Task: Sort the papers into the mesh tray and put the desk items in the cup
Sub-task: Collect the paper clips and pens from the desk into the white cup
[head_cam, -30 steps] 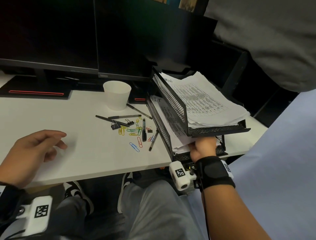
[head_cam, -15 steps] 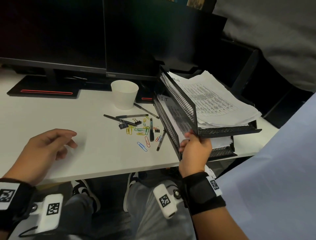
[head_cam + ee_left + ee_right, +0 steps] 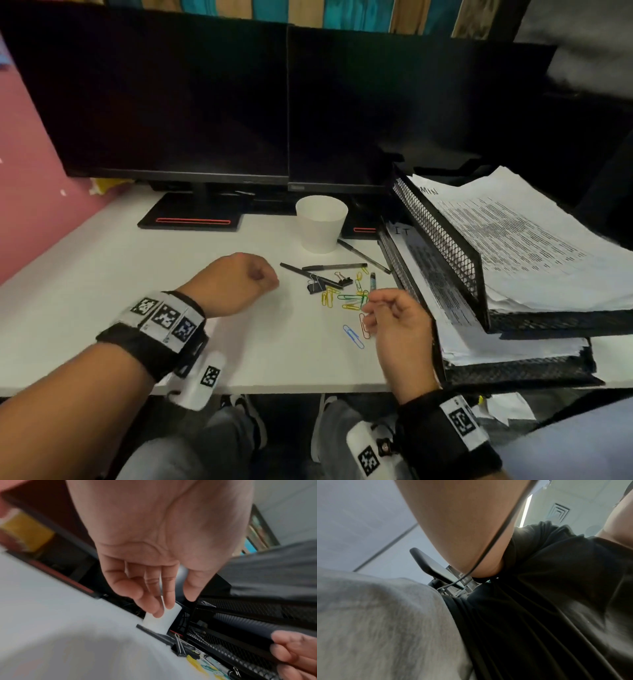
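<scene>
A white paper cup point(image 3: 320, 224) stands at the back of the white desk point(image 3: 102, 274). In front of it lie pens point(image 3: 334, 266), black binder clips point(image 3: 315, 286) and coloured paper clips point(image 3: 352, 298). At the right, a black two-tier mesh tray point(image 3: 442, 240) holds printed papers point(image 3: 520, 240) on both tiers. My left hand point(image 3: 263, 277) hovers left of the pens, fingers loosely curled and holding nothing; the left wrist view shows the left hand point(image 3: 164, 601) in front of the cup point(image 3: 161, 620). My right hand point(image 3: 371, 308) hangs over the paper clips, fingers loosely bent, with nothing visible between them.
Two dark monitors point(image 3: 171, 102) on black stands fill the back of the desk. A blue paper clip point(image 3: 352, 337) lies apart near the front edge. Loose paper point(image 3: 507, 407) shows below the tray. The right wrist view shows only my forearm, black shirt and grey trousers.
My right hand left the front of the lower tray and moved left over the paper clips. My left hand moved forward and right toward the pens.
</scene>
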Available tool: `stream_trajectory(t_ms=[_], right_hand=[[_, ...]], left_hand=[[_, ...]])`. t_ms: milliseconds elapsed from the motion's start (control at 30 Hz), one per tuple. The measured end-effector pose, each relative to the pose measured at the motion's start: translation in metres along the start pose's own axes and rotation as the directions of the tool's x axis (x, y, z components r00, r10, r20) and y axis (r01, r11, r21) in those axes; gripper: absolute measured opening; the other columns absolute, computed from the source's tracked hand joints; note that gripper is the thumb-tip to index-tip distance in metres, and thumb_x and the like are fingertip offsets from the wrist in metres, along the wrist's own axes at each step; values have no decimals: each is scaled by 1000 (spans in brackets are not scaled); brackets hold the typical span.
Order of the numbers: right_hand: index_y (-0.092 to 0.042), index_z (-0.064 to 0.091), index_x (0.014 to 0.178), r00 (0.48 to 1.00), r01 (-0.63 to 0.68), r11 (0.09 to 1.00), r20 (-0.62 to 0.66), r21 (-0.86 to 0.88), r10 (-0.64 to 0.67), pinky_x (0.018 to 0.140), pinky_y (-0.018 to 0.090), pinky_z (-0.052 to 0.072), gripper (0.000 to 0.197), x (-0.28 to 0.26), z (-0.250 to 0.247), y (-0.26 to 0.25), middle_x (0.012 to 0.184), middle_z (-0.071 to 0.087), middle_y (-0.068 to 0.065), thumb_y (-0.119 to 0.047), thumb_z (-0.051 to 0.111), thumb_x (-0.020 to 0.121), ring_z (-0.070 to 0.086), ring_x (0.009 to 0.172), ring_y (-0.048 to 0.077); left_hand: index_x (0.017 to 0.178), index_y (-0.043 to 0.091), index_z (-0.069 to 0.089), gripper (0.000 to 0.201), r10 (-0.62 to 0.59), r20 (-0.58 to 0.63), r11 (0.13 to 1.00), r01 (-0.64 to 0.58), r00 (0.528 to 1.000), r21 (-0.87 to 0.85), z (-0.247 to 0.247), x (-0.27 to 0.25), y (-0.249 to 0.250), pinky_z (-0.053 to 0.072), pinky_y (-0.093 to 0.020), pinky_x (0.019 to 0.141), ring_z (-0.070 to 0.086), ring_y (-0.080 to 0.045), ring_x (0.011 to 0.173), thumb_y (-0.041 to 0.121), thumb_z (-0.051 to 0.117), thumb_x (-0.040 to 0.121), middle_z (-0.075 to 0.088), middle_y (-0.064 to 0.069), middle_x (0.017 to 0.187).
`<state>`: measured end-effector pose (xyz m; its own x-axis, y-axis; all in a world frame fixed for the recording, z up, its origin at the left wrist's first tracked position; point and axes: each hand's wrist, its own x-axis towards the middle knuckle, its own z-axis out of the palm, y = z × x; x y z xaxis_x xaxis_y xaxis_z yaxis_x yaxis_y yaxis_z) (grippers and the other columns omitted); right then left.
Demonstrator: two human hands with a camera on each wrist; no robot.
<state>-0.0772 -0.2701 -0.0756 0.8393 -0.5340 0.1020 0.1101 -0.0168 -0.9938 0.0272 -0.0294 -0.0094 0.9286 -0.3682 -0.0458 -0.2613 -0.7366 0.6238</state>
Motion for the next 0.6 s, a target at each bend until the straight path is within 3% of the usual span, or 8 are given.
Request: stream_trajectory(t_ms=[100,200,267,333,400,467,600], right_hand=[[-8,72,91,999,-44,999,11,32,43,64,27,52,32,5,-1,9,77,72,6,15,51,99,59,61,12],[-5,71,90,998,-68,992,9,105,68,59,27,51,31,8,-6,11,73,71,6,16,50,99,56,62,20],[-3,70,90,997,-78,988,18,133,77,59,29,50,30,10,-9,9,71,71,4,16,49,100,55,61,22],[-3,70,90,996,-88,987,37,133,84,60,30,50,29,12,-10,7,71,71,4,16,49,99,55,61,21],[-4,70,90,994,-94,988,66,120,86,61,27,51,30,13,-11,3,73,71,4,16,49,99,57,61,18],[-4,70,91,992,-98,990,84,104,90,61,24,53,30,15,-12,0,74,73,2,16,49,98,59,61,16],[-7,71,92,987,-111,990,125,84,100,63,28,52,30,18,-14,-6,76,74,1,14,50,98,60,64,19]], left_hand=[[121,33,64,29,95,-28,945,-82,995,316,-1,41,33,51,-34,94,61,-15,108,44,60,94,64,9,124],[147,32,42,57,150,-13,868,-125,989,480,9,87,55,50,-36,90,58,-24,121,37,60,93,39,2,153],[155,32,27,70,170,15,832,-152,985,533,15,112,66,52,-38,91,55,-27,127,28,60,93,24,3,162],[156,31,23,75,161,35,831,-155,986,535,21,132,72,52,-41,97,52,-29,131,18,59,92,27,2,162],[153,30,32,70,108,43,832,-115,993,543,27,146,74,52,-41,97,55,-30,127,14,57,91,46,-4,151],[146,27,45,56,55,20,829,-57,998,556,33,152,72,52,-37,93,60,-29,119,16,58,92,60,-7,137],[135,24,55,37,51,-58,858,-14,997,514,33,146,60,44,-31,81,61,-26,109,28,57,98,64,-6,127]])
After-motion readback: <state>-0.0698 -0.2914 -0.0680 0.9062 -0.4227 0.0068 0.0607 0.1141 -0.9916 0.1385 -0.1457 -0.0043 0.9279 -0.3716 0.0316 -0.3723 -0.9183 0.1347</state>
